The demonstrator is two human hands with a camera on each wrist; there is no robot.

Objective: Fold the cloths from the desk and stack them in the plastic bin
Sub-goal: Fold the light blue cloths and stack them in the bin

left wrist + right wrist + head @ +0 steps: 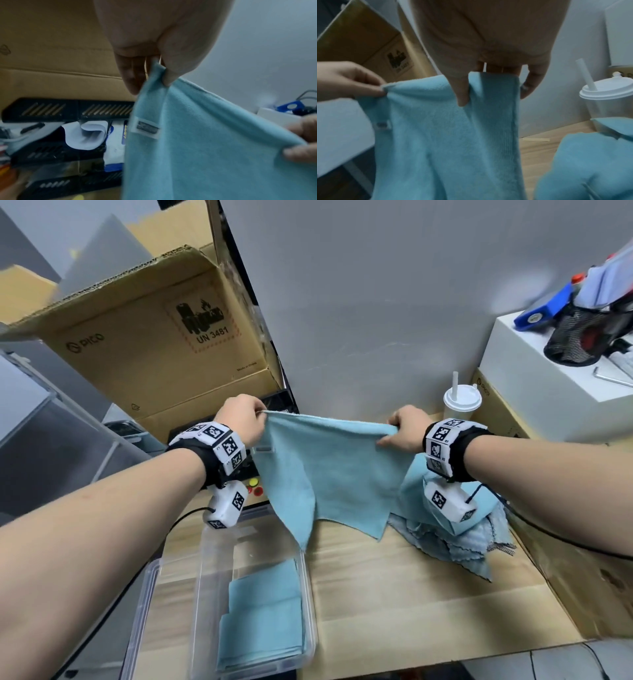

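Cloth [329, 470] hangs above desk [411, 577], apparently clear, edge pinched both ends

We see the left hand [154, 40] pinching one top corner of a light-blue cloth [214, 148] between thumb and fingers. The right hand [302, 140] grips the cloth's upper edge at the frame's right side. A white label [146, 127] sits near the cloth's left hem. Behind stand a cardboard box [54, 47] and black slotted trays [68, 109].

Far left: I see an open cardboard box [150, 337].
Far right: a lidded cup [461, 402] with straw; beyond it, a white box [534, 364] carrying a mesh holder [579, 337].
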